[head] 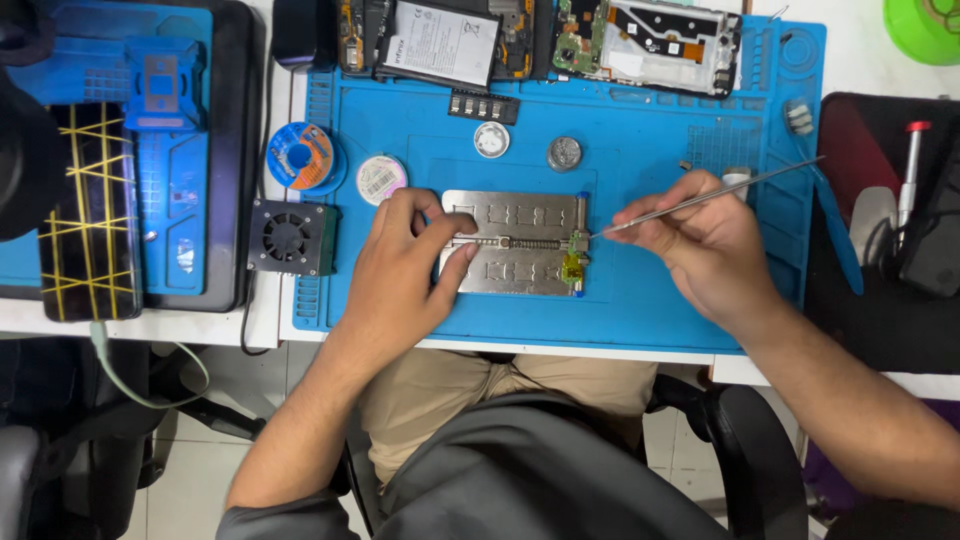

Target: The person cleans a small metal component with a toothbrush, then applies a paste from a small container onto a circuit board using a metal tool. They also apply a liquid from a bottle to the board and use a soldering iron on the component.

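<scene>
While both bare hands work over the blue silicone repair mat (640, 300), the head view shows this:

Left hand: the left hand (405, 265) lies palm down on the left part of the flat silver metal holding plate (520, 243); its fingers are loosely spread and press on the plate, closed round nothing.

Right hand: the right hand (700, 240) pinches thin silver metal tweezers (700, 198) between thumb and fingers, the other fingers curled in.

Tweezers: their tip reaches the small green and yellow circuit piece (573, 262) clamped at the plate's right edge.

Plate: it rests near the middle of the mat, between the two hands.

Left of the mat: a small black square fan (290, 237), a blue spool of solder wire (300, 157) and a round white reel (381, 179).

Top edge: an opened phone with a black battery (440, 42) and another opened phone frame (650, 40).
</scene>
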